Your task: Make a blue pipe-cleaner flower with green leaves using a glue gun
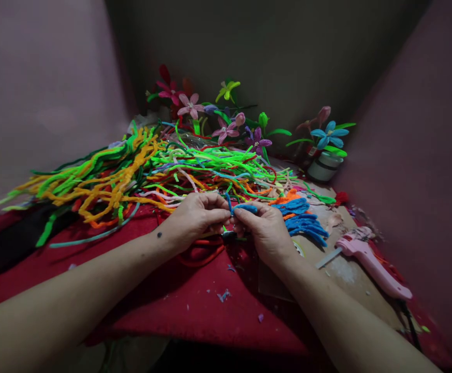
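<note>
Between my two hands is a short blue pipe cleaner (246,208), bent so that one end points upward. My left hand (204,213) pinches it near the bend with thumb and fingertips. Close against it, my right hand (262,225) pinches the other part, with a blue length lying over its fingers. The fingertips of both hands nearly touch. Just beyond my right hand lie bundles of folded blue pipe cleaners (303,223) and some orange pipe cleaners (290,197). A small dark object under my fingers is too hidden to name.
A large heap of coloured pipe cleaners (218,163) spreads behind my hands. Pipe-cleaner flowers (190,106) stand at the back, and a blue flower (330,135) rises by a jar (325,167). A pink glue gun (373,261) rests on cardboard (350,280) at right. Scraps dot the red cloth (194,305).
</note>
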`<state>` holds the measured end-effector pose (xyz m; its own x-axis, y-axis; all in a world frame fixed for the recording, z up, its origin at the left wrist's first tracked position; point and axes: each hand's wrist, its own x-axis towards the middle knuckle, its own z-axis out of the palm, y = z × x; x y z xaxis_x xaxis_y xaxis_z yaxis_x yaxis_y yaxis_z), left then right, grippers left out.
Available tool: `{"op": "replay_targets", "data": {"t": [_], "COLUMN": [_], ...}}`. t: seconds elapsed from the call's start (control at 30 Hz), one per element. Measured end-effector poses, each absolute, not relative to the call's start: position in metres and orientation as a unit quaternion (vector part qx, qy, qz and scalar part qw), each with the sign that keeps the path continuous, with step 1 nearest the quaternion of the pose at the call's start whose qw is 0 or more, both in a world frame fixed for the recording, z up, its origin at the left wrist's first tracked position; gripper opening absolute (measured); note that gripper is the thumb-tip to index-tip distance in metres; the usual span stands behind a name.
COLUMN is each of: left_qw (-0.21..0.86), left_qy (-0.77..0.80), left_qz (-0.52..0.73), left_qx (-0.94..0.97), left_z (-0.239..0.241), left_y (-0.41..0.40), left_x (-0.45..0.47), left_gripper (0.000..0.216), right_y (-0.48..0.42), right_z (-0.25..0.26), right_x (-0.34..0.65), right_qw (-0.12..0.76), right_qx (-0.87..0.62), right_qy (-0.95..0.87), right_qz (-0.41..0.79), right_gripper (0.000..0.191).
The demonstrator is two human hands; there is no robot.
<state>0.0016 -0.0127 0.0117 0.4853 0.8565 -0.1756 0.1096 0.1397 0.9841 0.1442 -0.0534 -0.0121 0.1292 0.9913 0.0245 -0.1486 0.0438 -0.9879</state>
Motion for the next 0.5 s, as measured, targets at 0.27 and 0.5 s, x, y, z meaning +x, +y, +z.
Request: {"op": "replay_targets", "data": {"t": [0.27, 0.5], "left_qw": [0.553, 0.114], "left_qy": [0.384, 0.233], "left_qz": [0.292, 0.309], "left_qx": [0.679, 0.915], "left_z": [0.008, -0.004], "left_y": [-0.013, -0.006], "left_x": [0.002, -0.007], "left_gripper": [0.01, 0.019], "right_y": [-0.054, -0.05], "right_z": [-0.014, -0.014], "right_x": [0.144, 0.15], "right_qw": [0.533, 0.524], "right_qx": [-0.521, -0.447], "right_qy": [-0.47, -0.387], "right_qz": [0.474, 0.613], "right_gripper": [0.018, 0.016]}}
